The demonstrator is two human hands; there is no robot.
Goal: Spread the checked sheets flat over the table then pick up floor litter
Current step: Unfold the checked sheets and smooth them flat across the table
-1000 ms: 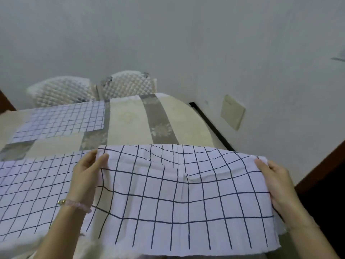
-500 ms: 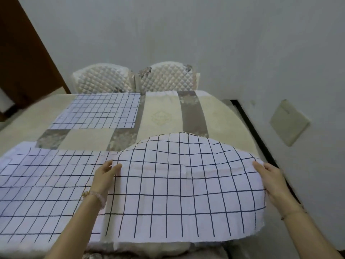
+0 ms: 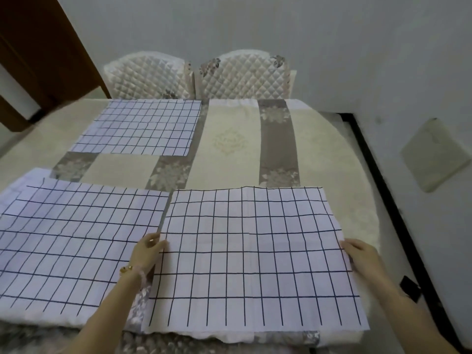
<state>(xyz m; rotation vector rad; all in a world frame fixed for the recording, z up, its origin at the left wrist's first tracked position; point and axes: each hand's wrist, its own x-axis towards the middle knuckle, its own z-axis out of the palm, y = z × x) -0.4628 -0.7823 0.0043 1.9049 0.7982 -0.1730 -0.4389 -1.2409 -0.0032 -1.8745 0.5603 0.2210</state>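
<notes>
A white checked sheet lies flat on the near right part of the table, its front edge hanging just over the table's near edge. My left hand pinches its left edge, thumb on top. My right hand holds its right edge. A second checked sheet lies flat at the near left, almost touching the first. A third, smaller-checked sheet lies at the far left.
The table wears a cream and grey patterned cloth. Two quilted white chairs stand at its far side. A brown door is at the left. A wall with a black skirting strip runs close on the right, with a small black object beside it.
The sheet I held up and billowing in the air has come down and now lies flat on the table. Both hands have lowered with it, still at its side edges.
</notes>
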